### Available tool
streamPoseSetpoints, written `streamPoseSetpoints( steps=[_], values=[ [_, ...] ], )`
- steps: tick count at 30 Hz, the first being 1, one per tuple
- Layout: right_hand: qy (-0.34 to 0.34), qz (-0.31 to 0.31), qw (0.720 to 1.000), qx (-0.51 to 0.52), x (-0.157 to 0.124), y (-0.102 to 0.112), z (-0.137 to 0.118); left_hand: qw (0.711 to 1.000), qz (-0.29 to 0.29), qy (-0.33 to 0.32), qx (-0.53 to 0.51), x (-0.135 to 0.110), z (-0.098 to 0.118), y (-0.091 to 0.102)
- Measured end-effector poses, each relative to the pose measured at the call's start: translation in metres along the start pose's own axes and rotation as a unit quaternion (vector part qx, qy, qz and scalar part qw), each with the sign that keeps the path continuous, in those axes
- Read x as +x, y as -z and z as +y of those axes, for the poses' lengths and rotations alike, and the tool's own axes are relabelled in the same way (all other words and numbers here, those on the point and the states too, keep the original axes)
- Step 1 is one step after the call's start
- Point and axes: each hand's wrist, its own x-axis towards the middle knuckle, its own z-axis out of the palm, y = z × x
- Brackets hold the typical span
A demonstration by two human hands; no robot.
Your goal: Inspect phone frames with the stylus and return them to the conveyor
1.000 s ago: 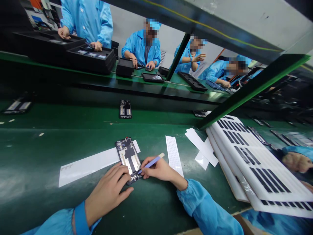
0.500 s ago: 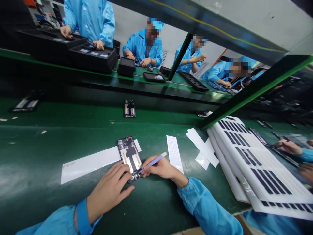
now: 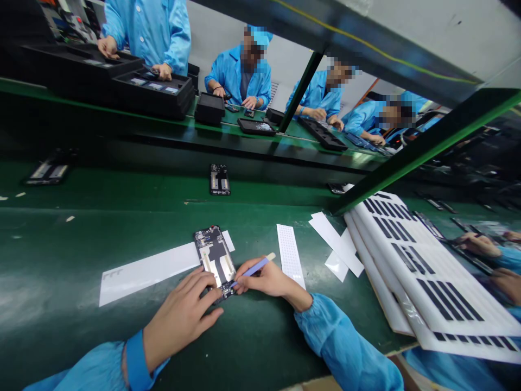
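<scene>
An opened phone (image 3: 214,251) lies on the green bench with its inner boards and pale metal plates facing up. My left hand (image 3: 181,304) rests against its lower left side, fingertips on the edge and thumb apart. In a pinch, my right hand (image 3: 260,278) holds a slim purple stick (image 3: 255,266) with a cream rear end. The stick's front tip touches or hovers just over the phone's lower right part; I cannot tell which. Partly under the phone lies a long white strip (image 3: 148,274).
To the right are a dotted sticker sheet (image 3: 290,255), white paper strips (image 3: 336,239) and stacked white foam sheets (image 3: 423,266) bearing black pieces. Another opened phone (image 3: 220,180) lies farther back. A green post (image 3: 427,152) slants down at right. Co-workers in blue sit and stand beyond the bench.
My hands, the stick and the phone hold nearly the same position. The phone at the back has shifted slightly right. A co-worker across the bench has lowered a raised hand.
</scene>
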Motion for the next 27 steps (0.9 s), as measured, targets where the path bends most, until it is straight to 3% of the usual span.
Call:
streamPoseSetpoints(
  steps=[12, 17, 27],
  values=[
    [-0.004, -0.001, 1.0, -0.009, -0.0012, -0.0011, -0.0021, 0.999, 0.003, -0.028, 0.019, -0.0024, -0.0029, -0.0013],
    [0.031, 0.03, 0.999, -0.012, -0.002, -0.0047, 0.0006, 0.999, -0.004, -0.031, 0.017, -0.0029, -0.0041, -0.0017],
    [0.016, 0.018, 0.997, -0.074, -0.0066, -0.0021, -0.0008, 1.0, -0.003, 0.022, -0.022, -0.0024, -0.0025, -0.0018]
  ],
)
